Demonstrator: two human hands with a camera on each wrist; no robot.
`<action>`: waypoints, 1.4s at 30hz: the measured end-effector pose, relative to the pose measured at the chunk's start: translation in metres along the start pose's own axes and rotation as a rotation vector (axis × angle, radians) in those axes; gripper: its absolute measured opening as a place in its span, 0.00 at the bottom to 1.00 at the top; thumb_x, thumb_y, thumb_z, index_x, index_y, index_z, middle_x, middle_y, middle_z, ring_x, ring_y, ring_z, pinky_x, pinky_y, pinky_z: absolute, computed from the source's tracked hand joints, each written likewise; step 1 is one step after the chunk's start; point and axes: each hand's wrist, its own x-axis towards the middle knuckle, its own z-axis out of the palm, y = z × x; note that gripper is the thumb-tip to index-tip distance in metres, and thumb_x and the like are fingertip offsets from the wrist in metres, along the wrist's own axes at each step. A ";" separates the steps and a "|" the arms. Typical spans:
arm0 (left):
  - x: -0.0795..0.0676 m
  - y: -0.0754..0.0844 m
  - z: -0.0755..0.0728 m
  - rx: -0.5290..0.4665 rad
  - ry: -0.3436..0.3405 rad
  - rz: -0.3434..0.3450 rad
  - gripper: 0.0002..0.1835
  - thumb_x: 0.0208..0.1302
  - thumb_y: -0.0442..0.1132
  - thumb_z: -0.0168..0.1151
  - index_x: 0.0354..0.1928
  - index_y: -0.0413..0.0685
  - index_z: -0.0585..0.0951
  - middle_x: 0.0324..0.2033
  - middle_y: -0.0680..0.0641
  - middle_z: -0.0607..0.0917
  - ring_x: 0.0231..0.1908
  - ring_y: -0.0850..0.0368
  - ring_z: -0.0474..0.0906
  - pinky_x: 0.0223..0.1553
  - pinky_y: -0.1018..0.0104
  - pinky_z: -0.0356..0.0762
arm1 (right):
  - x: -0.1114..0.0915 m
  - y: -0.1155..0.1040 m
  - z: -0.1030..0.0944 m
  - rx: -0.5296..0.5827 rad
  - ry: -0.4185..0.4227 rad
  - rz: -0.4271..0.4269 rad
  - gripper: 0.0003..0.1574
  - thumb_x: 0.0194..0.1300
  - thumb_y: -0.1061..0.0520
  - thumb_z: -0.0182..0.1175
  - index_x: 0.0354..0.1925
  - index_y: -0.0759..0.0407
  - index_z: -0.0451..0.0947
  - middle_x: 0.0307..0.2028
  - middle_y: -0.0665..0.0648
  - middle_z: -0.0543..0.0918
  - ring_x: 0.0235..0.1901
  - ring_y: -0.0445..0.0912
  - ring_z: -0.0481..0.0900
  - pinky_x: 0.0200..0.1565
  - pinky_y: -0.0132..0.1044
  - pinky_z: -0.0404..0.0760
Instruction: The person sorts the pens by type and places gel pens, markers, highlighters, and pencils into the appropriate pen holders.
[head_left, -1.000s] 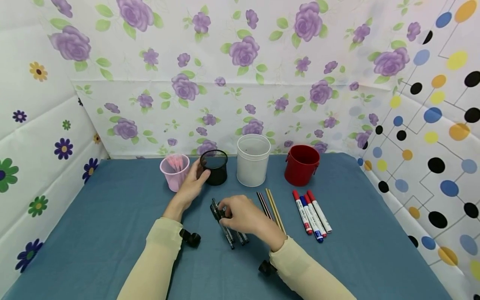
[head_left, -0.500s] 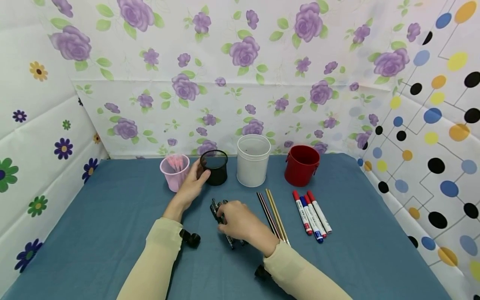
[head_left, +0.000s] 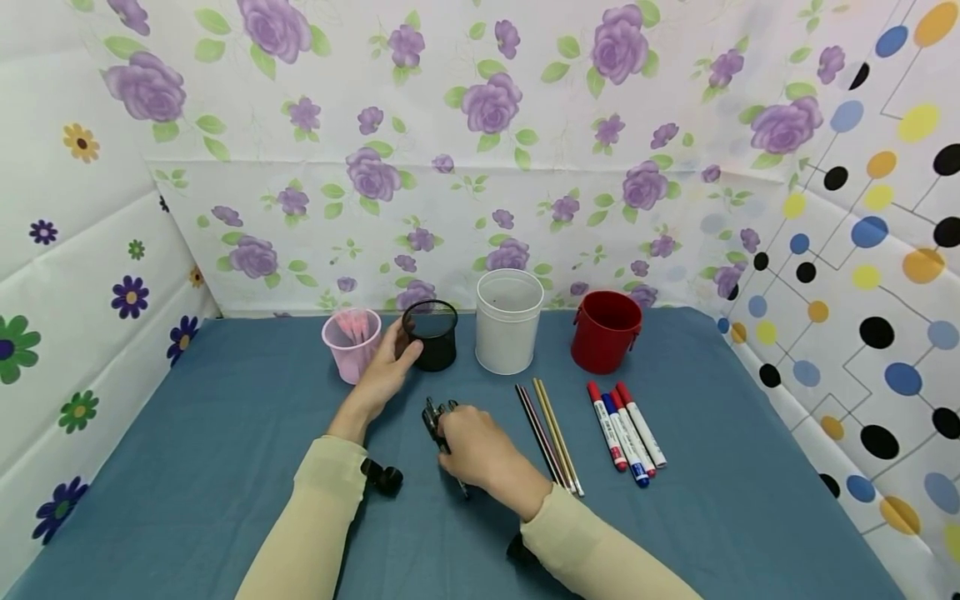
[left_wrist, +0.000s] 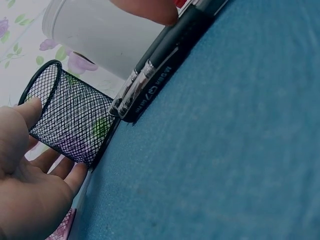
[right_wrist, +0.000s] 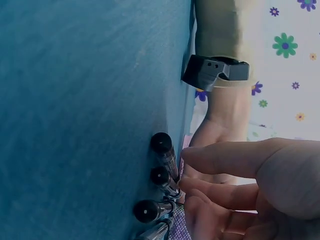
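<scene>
My left hand (head_left: pixel 384 367) holds the black mesh pen holder (head_left: pixel 435 343) upright on the cloth; in the left wrist view its thumb lies at the rim and its fingers reach along the side of the mesh (left_wrist: pixel 75 115). Below it lie several black gel pens (head_left: pixel 435 422) with clear barrels. My right hand (head_left: pixel 480 450) is over them, fingers bent down, covering their middle. The right wrist view has the dark pen ends (right_wrist: pixel 161 142) fanned on the cloth, beside the thumb and fingertips (right_wrist: pixel 192 156). Whether the fingers pinch any pen is hidden.
A pink cup (head_left: pixel 352 354) with pink sticks stands at the left. A white cup (head_left: pixel 507 333) and a red bucket (head_left: pixel 603 337) stand to the right of the mesh holder. Several pencils (head_left: pixel 551 433) and several markers (head_left: pixel 626 433) lie on the blue cloth (head_left: pixel 225 467).
My right hand has shifted slightly down and toward me over the gel pens, covering more of their near ends and uncovering the pencils' lower ends. The left hand keeps its place at the mesh holder.
</scene>
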 end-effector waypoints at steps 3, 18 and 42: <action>-0.001 0.000 0.000 -0.002 0.003 0.009 0.36 0.87 0.46 0.49 0.87 0.56 0.46 0.84 0.41 0.50 0.84 0.44 0.42 0.81 0.40 0.49 | -0.001 -0.001 0.000 -0.017 -0.016 -0.001 0.19 0.66 0.59 0.76 0.22 0.55 0.78 0.20 0.51 0.74 0.17 0.42 0.72 0.21 0.32 0.73; -0.001 0.002 0.001 -0.002 0.002 0.007 0.36 0.87 0.45 0.48 0.87 0.53 0.45 0.84 0.41 0.51 0.84 0.43 0.43 0.81 0.41 0.49 | -0.003 0.000 0.004 -0.023 -0.036 -0.014 0.27 0.62 0.63 0.76 0.14 0.50 0.73 0.11 0.46 0.66 0.11 0.39 0.64 0.16 0.29 0.64; 0.001 0.002 0.003 0.007 0.017 0.017 0.37 0.87 0.45 0.49 0.87 0.49 0.45 0.84 0.37 0.51 0.84 0.42 0.42 0.81 0.42 0.47 | 0.005 0.045 -0.048 0.353 -0.093 -0.145 0.06 0.63 0.65 0.72 0.32 0.55 0.86 0.26 0.48 0.85 0.22 0.39 0.80 0.29 0.34 0.81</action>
